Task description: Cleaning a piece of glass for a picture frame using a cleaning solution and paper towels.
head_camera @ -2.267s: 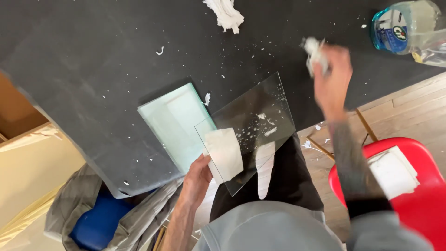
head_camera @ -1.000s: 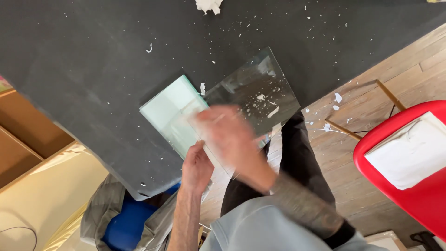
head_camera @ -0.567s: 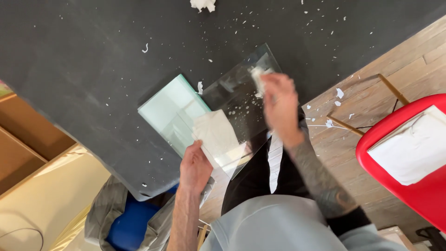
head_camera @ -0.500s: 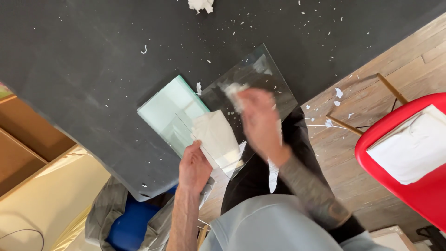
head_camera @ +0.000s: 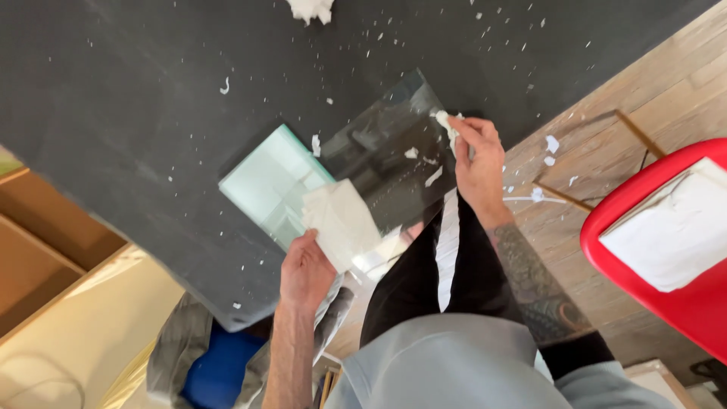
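A clear square glass pane (head_camera: 386,155) is tilted over the edge of the dark table (head_camera: 136,83). My left hand (head_camera: 305,269) grips its near lower edge through a folded white paper (head_camera: 342,221). At the pane's far right side, my right hand (head_camera: 477,163) presses a small crumpled white wad (head_camera: 445,125) against the glass. White scraps stick to the pane. A stack of pale green glass sheets (head_camera: 266,184) lies flat on the table just left of the pane.
White paper crumbs litter the table, with a crumpled wad (head_camera: 310,9) at its far edge. A red chair (head_camera: 666,250) with white paper on it stands right on the wooden floor (head_camera: 644,98). A cardboard box (head_camera: 45,257) and grey-blue bag (head_camera: 212,363) sit lower left.
My right hand came back from the far right with the wad, swept across the pane, and now rests at its right edge. The left hand has kept its hold on the pane.
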